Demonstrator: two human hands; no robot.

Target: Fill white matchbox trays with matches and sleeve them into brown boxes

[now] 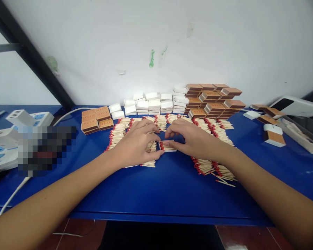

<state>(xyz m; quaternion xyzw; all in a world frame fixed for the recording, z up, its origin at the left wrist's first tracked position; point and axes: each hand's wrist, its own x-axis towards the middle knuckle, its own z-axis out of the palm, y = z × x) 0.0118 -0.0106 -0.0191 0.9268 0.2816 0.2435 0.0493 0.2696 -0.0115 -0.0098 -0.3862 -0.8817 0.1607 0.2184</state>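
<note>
Lying between left hand [137, 143] and right hand [191, 137] is a matchbox tray [169, 150].

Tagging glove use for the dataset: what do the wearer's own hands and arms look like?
Left hand and right hand are bare: no gloves, no rings visible. Forearms show no sleeves, watch or bracelet.
</note>
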